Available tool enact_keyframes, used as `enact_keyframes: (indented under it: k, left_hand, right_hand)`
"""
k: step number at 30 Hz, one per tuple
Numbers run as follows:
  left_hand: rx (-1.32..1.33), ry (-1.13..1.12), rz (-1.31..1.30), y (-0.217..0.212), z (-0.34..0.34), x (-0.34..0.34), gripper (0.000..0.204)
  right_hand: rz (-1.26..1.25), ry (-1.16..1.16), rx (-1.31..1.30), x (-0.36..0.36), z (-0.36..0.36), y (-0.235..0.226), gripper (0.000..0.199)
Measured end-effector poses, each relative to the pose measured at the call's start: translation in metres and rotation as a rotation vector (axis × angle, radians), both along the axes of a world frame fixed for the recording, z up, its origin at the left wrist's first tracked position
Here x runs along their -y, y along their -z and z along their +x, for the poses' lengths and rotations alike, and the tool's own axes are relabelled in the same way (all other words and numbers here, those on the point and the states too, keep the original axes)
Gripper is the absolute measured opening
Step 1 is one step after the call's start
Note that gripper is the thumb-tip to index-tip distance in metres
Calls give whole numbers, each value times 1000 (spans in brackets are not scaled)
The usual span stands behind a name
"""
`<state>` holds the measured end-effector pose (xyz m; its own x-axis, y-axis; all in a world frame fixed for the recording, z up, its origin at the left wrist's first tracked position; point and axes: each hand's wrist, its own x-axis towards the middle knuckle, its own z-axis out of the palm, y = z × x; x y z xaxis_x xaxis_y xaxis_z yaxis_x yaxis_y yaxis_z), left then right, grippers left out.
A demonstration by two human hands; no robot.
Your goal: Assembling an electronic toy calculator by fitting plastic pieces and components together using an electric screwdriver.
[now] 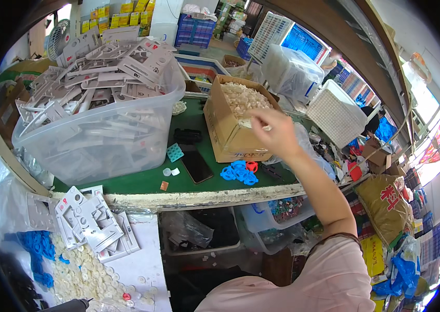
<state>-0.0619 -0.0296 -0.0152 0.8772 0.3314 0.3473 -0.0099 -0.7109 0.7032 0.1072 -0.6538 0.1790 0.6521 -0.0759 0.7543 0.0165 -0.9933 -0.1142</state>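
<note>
The right hand (276, 132) is seen raised over the near right corner of an open cardboard box (230, 132), its fingers drawn together in a pinch, apparently on a few of the small white plastic pieces (243, 99) that fill the box; exactly what is gripped cannot be told. The pieces lie directly under and beyond the hand, toward the far left of it, and the box's long axis runs away from the person, from the near edge of the green table (147, 179) toward the back. Only 1 hand is in view; the left hand is not shown, so the right is the nearer by default. Just in front of the box, blue plastic rings (238, 172) with 1 red ring (251, 166) lie on the table, and a dark phone (196, 166) lies to their left. Further left, a large clear bin (95, 140) is heaped with grey-white moulded frames (105, 67). Below the table edge, more frames (92, 223) and scattered white discs (85, 275) rest on a lower surface.
</note>
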Motion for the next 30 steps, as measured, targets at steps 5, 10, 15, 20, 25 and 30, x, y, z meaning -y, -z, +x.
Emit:
enact_keyframes:
  k: [5, 10, 15, 20, 25, 30]
  left_hand:
    - [33, 6, 16, 2, 1, 0, 46]
    - [23, -18, -160, 9, -3, -1, 46]
    - [-55, -23, -168, 8, -4, -2, 47]
    - [-56, -38, -43, 6, -2, -3, 49]
    - [-100, -85, 93, 5, -1, -5, 53]
    - [-55, -21, 96, 31, -7, -28, 56]
  right_hand:
    - [-91, -211, -61, -43, 6, 10, 17]
    - [-75, -219, -131, -57, 8, 17, 15]
    - [-71, -286, -120, -64, 5, 25, 16]
    - [-20, -315, -171, -76, -5, 30, 14]
    - [6, -432, -137, -96, -18, 36, 12]
    - [32, -549, -135, -114, -44, 45, 16]
